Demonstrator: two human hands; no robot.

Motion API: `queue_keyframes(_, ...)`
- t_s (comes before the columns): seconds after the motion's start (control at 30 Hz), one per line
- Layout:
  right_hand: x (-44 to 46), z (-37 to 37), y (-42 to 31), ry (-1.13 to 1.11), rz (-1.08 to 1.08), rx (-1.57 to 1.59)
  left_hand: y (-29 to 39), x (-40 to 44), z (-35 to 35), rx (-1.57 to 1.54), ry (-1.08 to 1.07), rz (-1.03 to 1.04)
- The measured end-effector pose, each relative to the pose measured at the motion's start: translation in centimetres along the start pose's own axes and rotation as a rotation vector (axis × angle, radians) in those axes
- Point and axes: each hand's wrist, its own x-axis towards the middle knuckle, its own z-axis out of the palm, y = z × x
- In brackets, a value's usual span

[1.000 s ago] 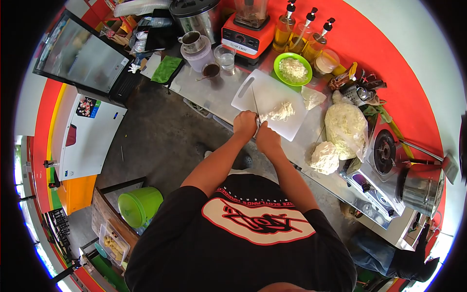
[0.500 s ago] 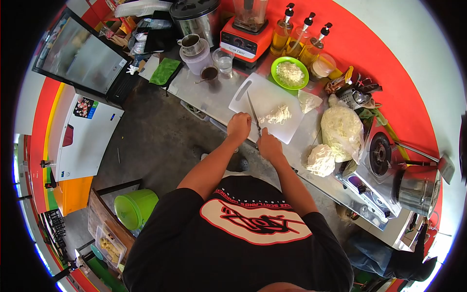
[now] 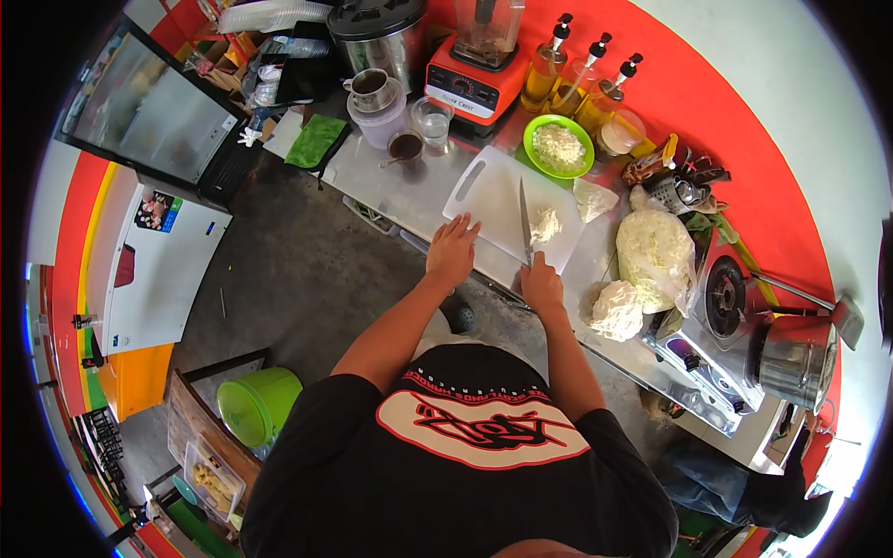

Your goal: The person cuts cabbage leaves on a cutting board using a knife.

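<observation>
Knife in One Hand, the Other Spread at the Board

In the head view, from where I stand, the right hand [image 3: 542, 282] is closed round the handle of a knife [image 3: 525, 212], its blade pointing away across the white cutting board [image 3: 493, 200]. The left hand [image 3: 450, 249] is open, fingers parted, at the board's near edge, and holds nothing I can see. The pale shreds [image 3: 546, 226] sit in a small heap on the board, just to the right of the blade. A green bowl [image 3: 528, 149] of similar bits stands beyond, with a clear bag [image 3: 656, 246] and a pale bundle [image 3: 617, 310] off to the right.

To work the heap well, I'd say, steady the board with the free hand, curl those fingertips well out of the blade's path, gather the shreds close, and use short, even strokes with the edge flat to the board.

The grip covers most of the handle. I can't tell whether the blade touches the board, or how firmly the left hand presses. The shreds are too small to make out strand by strand, and the bag's plastic blurs its filling.
</observation>
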Motion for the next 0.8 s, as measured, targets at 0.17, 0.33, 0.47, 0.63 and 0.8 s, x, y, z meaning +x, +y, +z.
queue_keyframes(0.17,-0.7,-0.9,0.2,-0.006,-0.003,-0.002,-0.3,0.3,0.0,-0.042,0.008,0.033)
queue_keyframes(0.33,-2.3,-1.9,1.2,-0.130,-0.075,-0.019,0.0,-0.3,-0.8,-0.018,-0.089,0.016)
queue_keyframes(0.47,-1.0,-3.2,3.0,-0.067,-0.078,-0.018,-0.1,0.1,-1.5,0.024,-0.102,0.013)
queue_keyframes(0.63,-0.1,-4.4,6.4,-0.049,-0.268,0.173,2.5,1.6,-1.9,-0.104,-0.047,-0.257)
queue_keyframes(0.8,-0.3,-7.9,8.8,-0.024,-0.271,0.321,7.3,3.7,0.3,-0.176,0.189,-0.108)
